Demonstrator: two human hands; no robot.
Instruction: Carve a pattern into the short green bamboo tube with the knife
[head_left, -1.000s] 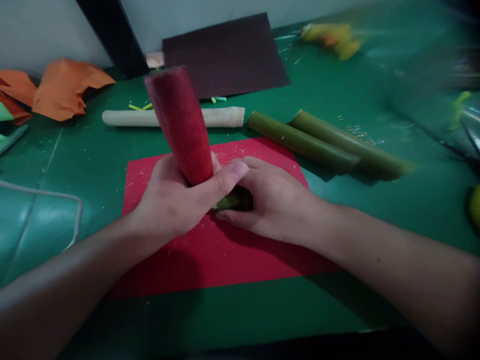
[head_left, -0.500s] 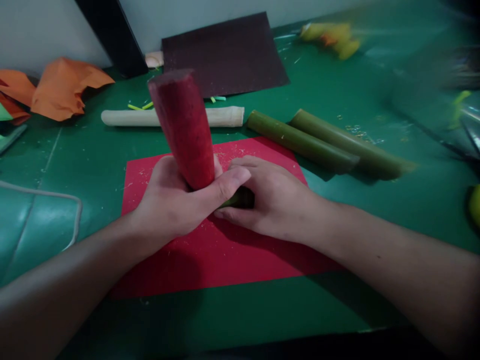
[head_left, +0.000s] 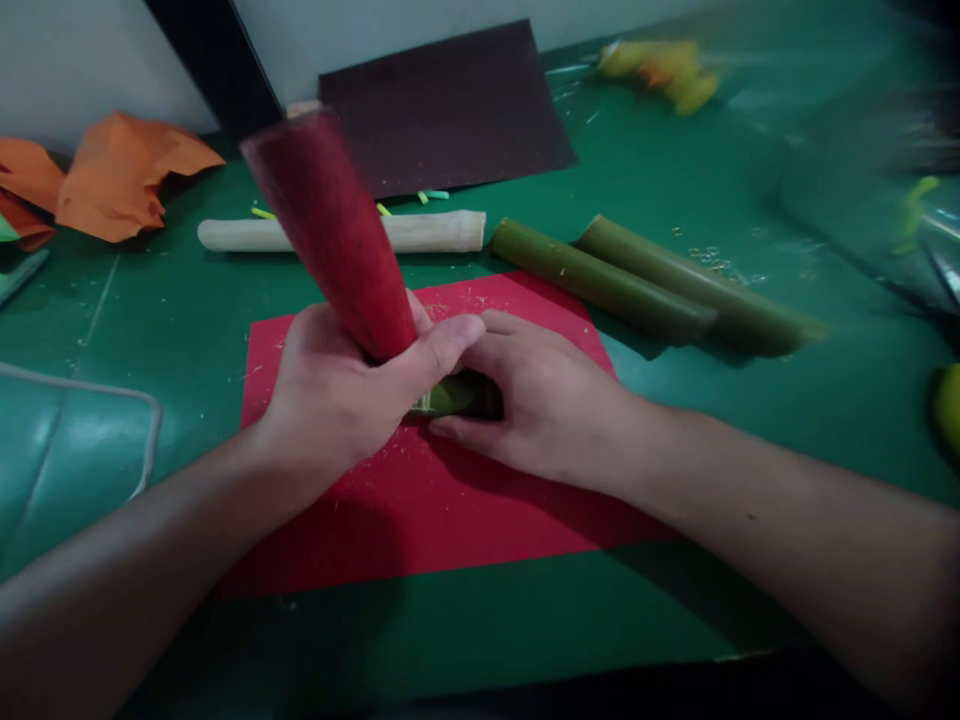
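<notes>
Two bare hands met above the green desk (head_left: 487,640), very near to each other. Farthest to the left, some orange paper (head_left: 120,185) lay beyond the left hand (head_left: 337,395), well apart from it. This left hand was closed around the lower part of a thick red handle (head_left: 334,240), which leaned up and to the left; what was below the fist was hidden, so I could not tell its form. Behind the handle lay a pale stick (head_left: 439,232). Under both hands was a red sheet (head_left: 465,530). Between them was a short green piece (head_left: 459,397), with light marks near the left hand. The right hand (head_left: 544,400) gripped this piece from its right side. In my judgement, good work here asked for a firm right grip, short and even pressure from the left, and right fingertips away from the hidden end. Beyond the right hand, two green tubes (head_left: 604,283) lay side by side.
</notes>
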